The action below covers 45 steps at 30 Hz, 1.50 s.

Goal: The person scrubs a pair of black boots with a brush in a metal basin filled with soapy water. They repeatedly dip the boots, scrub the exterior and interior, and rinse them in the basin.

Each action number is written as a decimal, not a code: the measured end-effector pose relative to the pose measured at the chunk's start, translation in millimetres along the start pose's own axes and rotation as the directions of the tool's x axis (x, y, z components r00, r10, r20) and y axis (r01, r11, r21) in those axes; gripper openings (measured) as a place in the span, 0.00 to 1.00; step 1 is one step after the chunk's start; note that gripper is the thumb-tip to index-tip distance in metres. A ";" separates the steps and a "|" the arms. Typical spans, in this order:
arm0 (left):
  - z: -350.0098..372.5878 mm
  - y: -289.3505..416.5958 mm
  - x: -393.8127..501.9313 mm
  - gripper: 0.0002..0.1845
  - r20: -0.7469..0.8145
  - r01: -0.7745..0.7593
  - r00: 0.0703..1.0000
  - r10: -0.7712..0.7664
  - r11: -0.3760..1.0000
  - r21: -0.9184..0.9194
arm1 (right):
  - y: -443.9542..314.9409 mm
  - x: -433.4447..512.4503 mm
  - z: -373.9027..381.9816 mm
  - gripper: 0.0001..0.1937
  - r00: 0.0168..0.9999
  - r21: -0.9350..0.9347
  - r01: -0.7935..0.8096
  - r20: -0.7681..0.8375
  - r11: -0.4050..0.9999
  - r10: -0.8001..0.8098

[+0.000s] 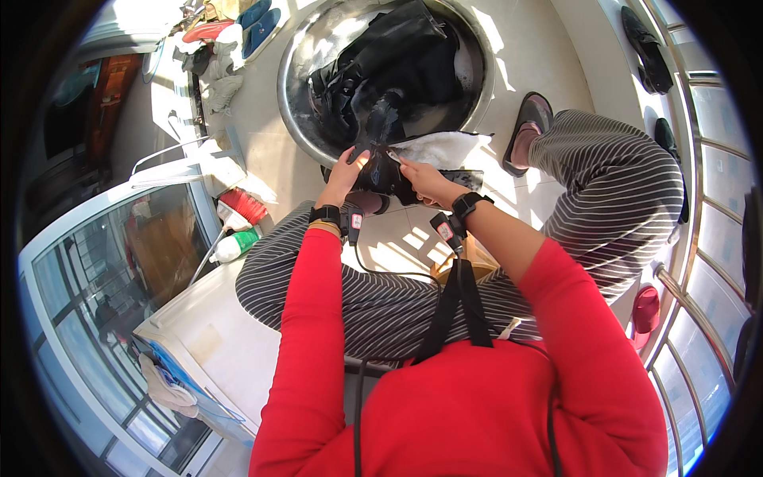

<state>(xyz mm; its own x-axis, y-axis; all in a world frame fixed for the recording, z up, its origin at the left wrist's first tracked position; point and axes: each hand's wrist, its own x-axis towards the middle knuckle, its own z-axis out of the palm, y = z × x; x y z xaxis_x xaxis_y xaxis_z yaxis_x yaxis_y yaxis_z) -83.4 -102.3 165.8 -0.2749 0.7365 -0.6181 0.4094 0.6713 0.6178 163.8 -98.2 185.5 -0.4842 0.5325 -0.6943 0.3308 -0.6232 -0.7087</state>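
A round metal basin stands on the floor before me, with wet black clothing heaped in it. Part of a dark wet cloth comes over the near rim towards me. My left hand pinches its left edge between thumb and fingers. My right hand grips the cloth on the other side, near its pale edge. A white cloth or lining lies at the rim just beyond my right hand. What the lower fingers of my right hand touch is partly hidden.
A red-bristled broom and a green-and-white bottle are at the left. Blue slippers and piled gloves or cloths are at the upper left. Black shoes, a red slipper and metal railings are at the right.
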 end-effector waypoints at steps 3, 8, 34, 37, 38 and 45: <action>-4.8 6.6 -10.1 0.31 0.188 0.103 0.981 -0.052 0.956 -0.276 | 10.1 20.0 4.2 0.23 0.888 -0.464 0.335 -0.136 0.820 -0.440; 2.8 15.5 -37.3 0.28 0.106 0.038 0.994 -0.002 0.941 -0.335 | -4.5 61.4 8.7 0.19 0.983 0.403 0.026 -0.178 0.915 0.051; -10.3 1.2 -28.6 0.36 -0.007 0.123 0.989 -0.149 0.844 -0.522 | -59.4 34.1 -25.5 0.19 0.981 -0.146 0.103 0.177 0.984 -0.077; -19.1 4.1 -23.7 0.31 0.089 0.198 0.979 -0.182 0.771 -0.605 | -61.2 25.9 -46.4 0.19 0.955 -0.139 -0.004 0.293 0.990 0.045; -21.2 5.8 -23.9 0.31 0.120 0.232 0.972 -0.200 0.758 -0.610 | -58.7 25.8 -52.3 0.19 0.958 -0.148 -0.045 0.275 0.988 0.084; -7.0 15.4 -32.5 0.38 0.113 0.160 0.986 -0.120 0.862 -0.480 | -34.4 39.3 -44.1 0.17 0.980 -0.311 0.174 -0.034 0.934 -0.194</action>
<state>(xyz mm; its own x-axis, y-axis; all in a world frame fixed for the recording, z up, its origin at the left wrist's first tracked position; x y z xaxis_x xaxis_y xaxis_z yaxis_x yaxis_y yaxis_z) -74.3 -115.3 198.8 -0.2221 0.6363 -0.7388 -0.1087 0.7369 0.6672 169.1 -30.6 177.1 -0.5116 0.6621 -0.5475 0.4767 -0.3114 -0.8220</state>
